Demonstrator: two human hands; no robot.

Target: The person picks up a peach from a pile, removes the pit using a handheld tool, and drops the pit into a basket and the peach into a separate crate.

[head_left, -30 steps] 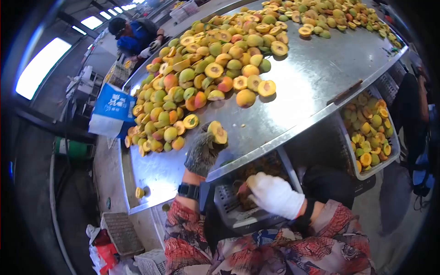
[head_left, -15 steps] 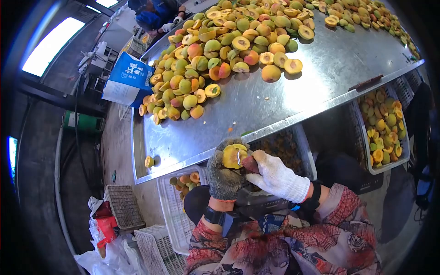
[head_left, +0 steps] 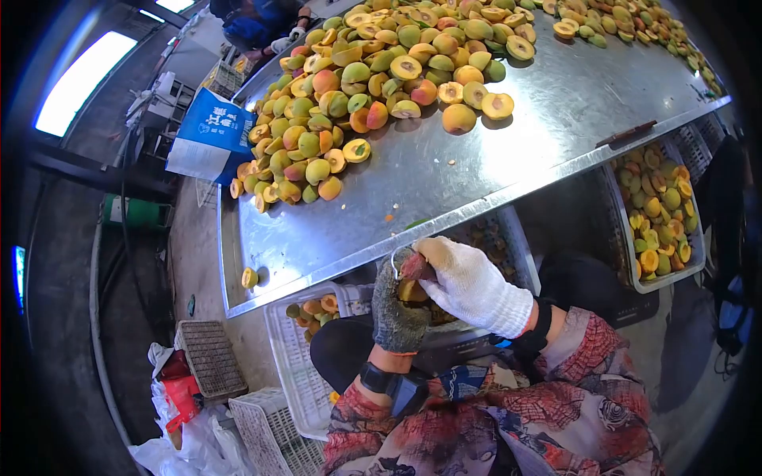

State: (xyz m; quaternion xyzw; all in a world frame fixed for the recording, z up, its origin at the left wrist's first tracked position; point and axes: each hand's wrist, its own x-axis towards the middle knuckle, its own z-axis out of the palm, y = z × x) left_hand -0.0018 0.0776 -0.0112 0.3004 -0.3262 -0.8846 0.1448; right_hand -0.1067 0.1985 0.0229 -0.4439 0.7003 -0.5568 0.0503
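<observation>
My left hand point(head_left: 399, 313), in a dark grey glove, is closed around a yellow peach half point(head_left: 411, 292), most of which its fingers and the tool hide. In my white-gloved right hand point(head_left: 480, 287) is a pitting tool point(head_left: 417, 268) with a thick reddish-brown handle and a thin curved metal loop. The loop stands up by the left fingertips, above the fruit. Both hands are close together, just off the near edge of the metal table point(head_left: 333, 246). On that table lies a large heap of halved peaches point(head_left: 341, 103).
A single peach half point(head_left: 249, 278) sits at the table's left corner. Below are a white crate point(head_left: 290, 373) with peach halves and a fuller crate point(head_left: 655, 218) at right. A knife-like brown object point(head_left: 627, 134) lies on the table rim. A co-worker's gloved hand point(head_left: 282, 44) shows beyond.
The metal loop has come up from the peach half's cut face to the left fingertips. The fruit has turned and is now largely covered; my hands are closer together.
</observation>
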